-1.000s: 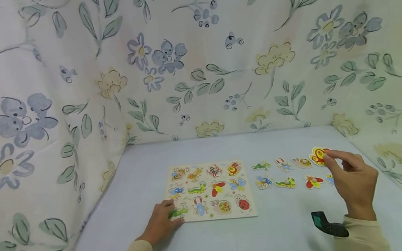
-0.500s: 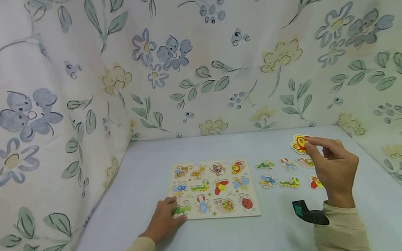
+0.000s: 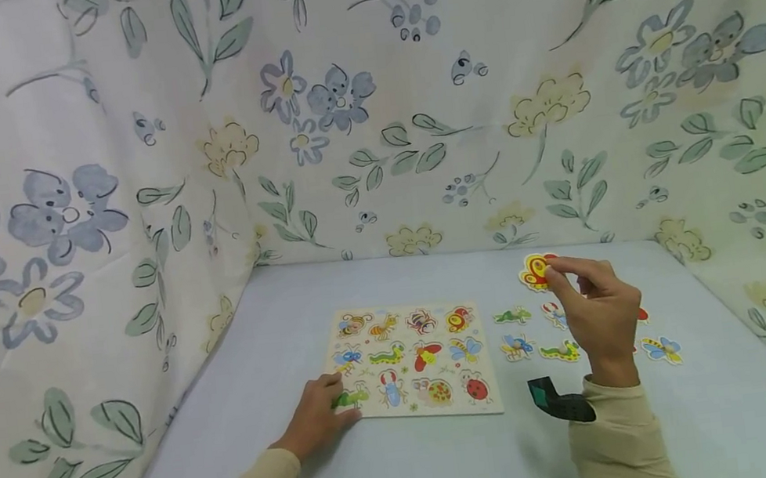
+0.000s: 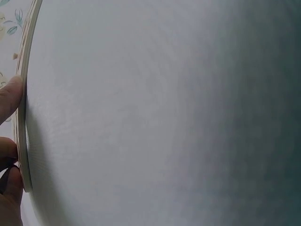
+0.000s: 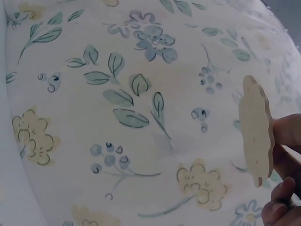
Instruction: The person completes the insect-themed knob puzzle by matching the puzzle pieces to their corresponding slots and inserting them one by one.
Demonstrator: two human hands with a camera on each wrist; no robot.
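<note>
Between thumb and fingertips, my right hand pinches a yellow and red butterfly puzzle piece, raised above the table. Its plain wooden back shows in the right wrist view. The wooden puzzle board, printed with colourful insects, lies flat to the left of it. My left hand holds the board's near left corner, with thumb and fingers along its edges. In the left wrist view, the board's edge runs past the fingertips.
Loose insect pieces lie in rows right of the board, among them a grasshopper, a blue fly, a caterpillar and a blue-winged dragonfly. My right hand hides some. A floral curtain surrounds the white table.
My right hand has lifted the butterfly piece from the row's right end and carried it left and away from me. The left hand stays at the board's corner. The head view has shifted slightly.
</note>
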